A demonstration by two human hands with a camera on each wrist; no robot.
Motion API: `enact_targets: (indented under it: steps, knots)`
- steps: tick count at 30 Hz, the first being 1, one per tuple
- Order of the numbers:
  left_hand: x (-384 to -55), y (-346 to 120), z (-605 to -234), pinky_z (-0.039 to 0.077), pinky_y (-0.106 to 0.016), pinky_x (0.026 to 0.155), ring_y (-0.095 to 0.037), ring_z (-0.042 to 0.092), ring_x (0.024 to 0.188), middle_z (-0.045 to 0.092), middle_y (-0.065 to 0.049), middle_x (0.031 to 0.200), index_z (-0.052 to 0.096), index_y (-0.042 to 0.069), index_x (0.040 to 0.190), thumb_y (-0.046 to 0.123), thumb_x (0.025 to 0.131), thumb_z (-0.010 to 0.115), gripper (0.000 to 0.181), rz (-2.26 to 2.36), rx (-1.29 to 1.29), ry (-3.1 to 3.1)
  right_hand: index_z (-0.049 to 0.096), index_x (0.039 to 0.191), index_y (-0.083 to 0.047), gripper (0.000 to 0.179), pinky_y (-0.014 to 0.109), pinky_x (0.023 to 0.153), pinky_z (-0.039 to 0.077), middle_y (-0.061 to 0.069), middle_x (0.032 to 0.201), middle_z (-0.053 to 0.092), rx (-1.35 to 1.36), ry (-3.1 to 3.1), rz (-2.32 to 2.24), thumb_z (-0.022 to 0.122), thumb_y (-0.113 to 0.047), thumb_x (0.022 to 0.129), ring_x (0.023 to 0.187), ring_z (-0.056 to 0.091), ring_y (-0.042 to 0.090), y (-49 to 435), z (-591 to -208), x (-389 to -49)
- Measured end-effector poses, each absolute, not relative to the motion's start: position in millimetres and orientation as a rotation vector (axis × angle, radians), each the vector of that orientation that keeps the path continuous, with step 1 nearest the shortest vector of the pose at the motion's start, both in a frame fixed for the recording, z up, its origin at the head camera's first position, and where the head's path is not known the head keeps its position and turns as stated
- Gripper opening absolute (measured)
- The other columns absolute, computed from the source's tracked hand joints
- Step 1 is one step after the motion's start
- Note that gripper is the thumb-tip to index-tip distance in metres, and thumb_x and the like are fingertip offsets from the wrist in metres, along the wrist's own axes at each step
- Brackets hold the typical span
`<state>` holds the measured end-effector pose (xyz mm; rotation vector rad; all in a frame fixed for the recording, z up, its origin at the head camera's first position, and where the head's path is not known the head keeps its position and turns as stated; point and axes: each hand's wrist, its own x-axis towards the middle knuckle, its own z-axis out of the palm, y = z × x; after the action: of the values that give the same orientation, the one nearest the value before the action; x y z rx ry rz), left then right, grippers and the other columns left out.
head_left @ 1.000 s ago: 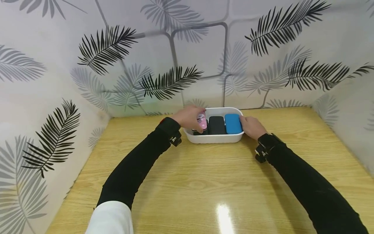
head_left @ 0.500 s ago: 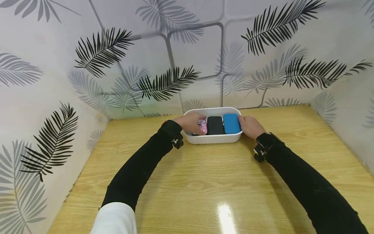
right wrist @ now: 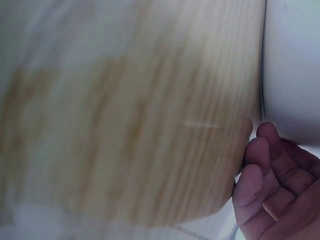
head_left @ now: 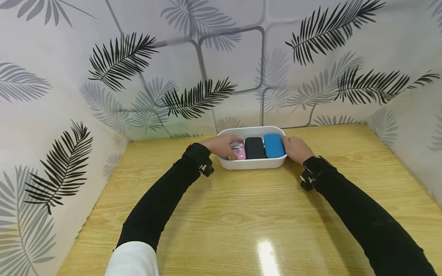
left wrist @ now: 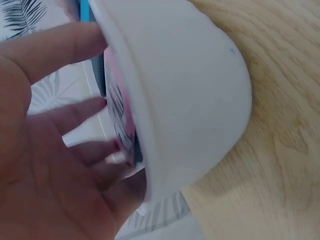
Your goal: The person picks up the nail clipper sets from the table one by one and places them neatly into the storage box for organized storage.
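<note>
A white oblong plastic bin (head_left: 253, 165) stands on the table against the back wall. Side by side inside it lie a pink patterned case (head_left: 240, 150), a black case (head_left: 254, 148) and a blue case (head_left: 274, 145). My left hand (head_left: 221, 145) reaches over the bin's left end. Its loosely spread fingers (left wrist: 82, 115) touch the edge of the pink case, and the thumb lies across the bin's rim in the left wrist view. At the bin's right end my right hand (head_left: 297, 149) grips the rim, with curled fingers (right wrist: 257, 150) against the outer wall.
The wooden table (head_left: 224, 214) extends in front of the bin and to both sides. A wall covering with leaf patterns (head_left: 235, 57) rises right behind the bin. Both wrists carry black straps with small cameras.
The pink case has gone from tilted in the left hand's grip to lying flat in the bin. The left hand has loosened and drawn slightly left; the right hand keeps its place.
</note>
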<state>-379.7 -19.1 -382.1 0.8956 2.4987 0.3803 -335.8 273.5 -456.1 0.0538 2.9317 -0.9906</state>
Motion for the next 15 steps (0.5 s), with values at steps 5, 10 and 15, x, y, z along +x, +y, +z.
enact_targets:
  steps: [5,10,15]
  knots:
    - [-381.4,-18.0,-381.2,0.030,-0.045,0.119,-0.021,0.037,0.140,0.036,-0.005,0.162,0.040,0.017,0.156,0.021,0.087,0.078,0.079,0.436,0.860,2.456,0.058,0.096,-0.002,0.061,0.036,0.070,0.040,0.013,0.080,0.054,0.055,2.920,-0.988,0.015,-0.044,0.110,0.073,0.054,0.027,273.7,-456.2,-336.9]
    - [-377.9,-17.8,-380.0,0.028,-0.047,0.121,-0.022,0.033,0.145,0.033,-0.006,0.163,0.037,0.018,0.157,0.027,0.091,0.074,0.077,0.405,0.864,2.464,0.057,0.097,-0.002,0.062,0.037,0.071,0.039,0.013,0.080,0.052,0.039,2.919,-0.985,0.014,-0.044,0.110,0.074,0.053,0.027,274.0,-456.6,-336.4]
    - [-372.4,-21.1,-381.2,0.032,-0.045,0.119,-0.023,0.039,0.143,0.037,-0.008,0.161,0.037,0.014,0.157,0.028,0.095,0.067,0.070,0.464,0.901,2.557,0.057,0.093,-0.003,0.061,0.036,0.070,0.039,0.012,0.078,0.052,0.030,2.933,-0.995,0.014,-0.043,0.110,0.072,0.053,0.027,274.5,-456.1,-336.8]
